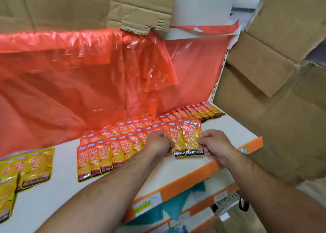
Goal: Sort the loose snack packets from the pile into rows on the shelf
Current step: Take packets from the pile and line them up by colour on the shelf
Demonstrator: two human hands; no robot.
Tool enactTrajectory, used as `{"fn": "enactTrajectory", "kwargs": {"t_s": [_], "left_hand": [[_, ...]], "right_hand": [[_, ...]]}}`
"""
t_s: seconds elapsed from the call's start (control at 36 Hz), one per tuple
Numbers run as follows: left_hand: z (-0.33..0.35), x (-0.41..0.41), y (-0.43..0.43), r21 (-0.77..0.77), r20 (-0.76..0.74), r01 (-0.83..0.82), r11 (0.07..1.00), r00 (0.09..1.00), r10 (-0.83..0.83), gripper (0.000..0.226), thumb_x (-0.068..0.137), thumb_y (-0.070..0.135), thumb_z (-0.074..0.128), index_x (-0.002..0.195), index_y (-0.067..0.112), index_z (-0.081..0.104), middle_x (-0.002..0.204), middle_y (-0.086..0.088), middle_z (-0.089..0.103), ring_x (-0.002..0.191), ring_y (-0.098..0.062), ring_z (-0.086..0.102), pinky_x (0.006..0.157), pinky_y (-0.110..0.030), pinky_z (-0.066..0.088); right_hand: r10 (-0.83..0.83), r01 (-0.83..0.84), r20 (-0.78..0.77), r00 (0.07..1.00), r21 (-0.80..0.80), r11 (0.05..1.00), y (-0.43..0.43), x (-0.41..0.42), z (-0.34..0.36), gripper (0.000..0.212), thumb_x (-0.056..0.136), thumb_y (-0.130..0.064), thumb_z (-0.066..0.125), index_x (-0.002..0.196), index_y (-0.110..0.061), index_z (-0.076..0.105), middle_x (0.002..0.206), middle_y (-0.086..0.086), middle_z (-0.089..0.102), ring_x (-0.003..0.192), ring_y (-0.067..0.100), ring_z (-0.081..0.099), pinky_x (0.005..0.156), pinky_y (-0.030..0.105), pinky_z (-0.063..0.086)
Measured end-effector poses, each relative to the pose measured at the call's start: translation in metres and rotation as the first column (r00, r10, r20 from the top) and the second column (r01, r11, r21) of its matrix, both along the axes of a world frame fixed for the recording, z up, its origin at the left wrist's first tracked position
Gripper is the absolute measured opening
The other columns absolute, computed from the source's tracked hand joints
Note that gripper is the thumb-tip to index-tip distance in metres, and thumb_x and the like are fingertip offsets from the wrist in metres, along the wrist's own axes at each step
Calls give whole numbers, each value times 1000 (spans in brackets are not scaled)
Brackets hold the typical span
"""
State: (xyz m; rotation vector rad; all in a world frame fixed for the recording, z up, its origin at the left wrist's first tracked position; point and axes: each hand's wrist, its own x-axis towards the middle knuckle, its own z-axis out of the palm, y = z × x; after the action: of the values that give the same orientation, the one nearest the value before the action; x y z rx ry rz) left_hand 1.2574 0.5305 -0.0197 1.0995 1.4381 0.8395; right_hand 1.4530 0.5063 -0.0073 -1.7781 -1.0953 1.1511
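Left hand point(159, 142) and right hand point(216, 144) pinch packets point(192, 135) on white shelf point(229, 132), cardboard boxes point(264, 56) around.

Orange-yellow snack packets point(187, 139), overlapping rows point(123, 137) on white shelf point(58, 194)

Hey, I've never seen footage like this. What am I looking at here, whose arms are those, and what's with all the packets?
There is no machine here. A person wears a camera on their head, so this single picture looks forward and down along their own bare arms. On the white shelf lie overlapping rows of red snack packets, with yellow packets further left. A red plastic sheet hangs behind, and cardboard boxes stand around. The left hand and the right hand each pinch a side of two overlapping red packets at the right end of the front row, apparently lining them up.
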Motion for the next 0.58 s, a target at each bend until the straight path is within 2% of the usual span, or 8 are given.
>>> {"fn": "enactTrajectory", "kwargs": {"t_s": [0.11, 0.17, 0.22, 0.25, 0.31, 0.36, 0.44, 0.58], "left_hand": [[-7, 33, 21, 5, -23, -62, 998, 998, 62, 38, 85, -6, 62, 55, 13, 49, 41, 0, 49, 38, -16, 50, 43, -20, 40], [-9, 49, 30, 16, -67, -83, 996, 994, 84, 34, 83, -1, 66, 55, 12, 51, 45, -2, 54, 41, -16, 53, 48, -20, 42], [-9, 63, 37, 15, -134, -104, 994, 985, 105, 32, 84, 3, 66, 58, 13, 50, 51, -6, 55, 39, -15, 51, 44, -16, 38], [-10, 70, 41, 16, -160, -115, 993, 980, 116, 32, 82, 3, 67, 57, 13, 50, 52, -7, 55, 42, -16, 52, 45, -19, 42], [-12, 85, 50, 18, -213, -142, 990, 966, 143, 29, 75, 3, 68, 54, 12, 51, 53, -7, 54, 52, -21, 58, 55, -38, 56], [-17, 92, 58, 25, -265, -163, 986, 950, 163, 24, 74, 5, 66, 54, 9, 54, 53, -9, 57, 53, -23, 61, 62, -50, 59], [-13, 110, 62, 59, -391, -187, 981, 899, 195, 14, 72, 10, 71, 65, 0, 64, 62, -17, 67, 54, -25, 65, 59, -44, 58], [-5, 125, 62, 129, -574, -163, 978, 792, 208, 8, 73, 12, 70, 75, 4, 72, 73, -10, 72, 72, -25, 68, 64, -33, 53]], "right_hand": [[37, -38, 13, 999, 14, 999, 30, 32, -8, 15, 84, -9, 71, 83, -11, 56, 62, 11, 46, 41, 17, 37, 44, 25, 31], [60, -60, 9, 998, 3, 998, 45, 48, -11, 15, 83, -9, 71, 83, -12, 56, 62, 11, 45, 41, 17, 35, 46, 26, 29], [83, -83, 3, 997, 0, 997, 59, 62, -12, 15, 84, -8, 71, 82, -12, 56, 61, 10, 45, 41, 17, 34, 46, 26, 27], [100, -100, 2, 995, -3, 995, 66, 69, -12, 15, 84, -8, 71, 82, -12, 57, 59, 9, 45, 41, 17, 34, 46, 26, 27], [154, -154, 9, 988, -10, 988, 80, 82, -12, 19, 85, -9, 70, 77, -13, 54, 54, 6, 41, 40, 16, 33, 46, 26, 26], [186, -186, -1, 982, -4, 982, 91, 90, -13, 22, 86, -9, 69, 75, -15, 51, 54, 4, 38, 41, 16, 31, 46, 26, 24], [233, -233, -17, 972, -27, 972, 106, 104, -17, 16, 86, -9, 70, 84, -13, 55, 59, 6, 40, 45, 16, 33, 46, 25, 26], [298, -300, -43, 954, -61, 952, 122, 118, -27, 18, 85, -5, 70, 96, 2, 57, 70, 8, 39, 49, 15, 32, 44, 25, 28]]}}
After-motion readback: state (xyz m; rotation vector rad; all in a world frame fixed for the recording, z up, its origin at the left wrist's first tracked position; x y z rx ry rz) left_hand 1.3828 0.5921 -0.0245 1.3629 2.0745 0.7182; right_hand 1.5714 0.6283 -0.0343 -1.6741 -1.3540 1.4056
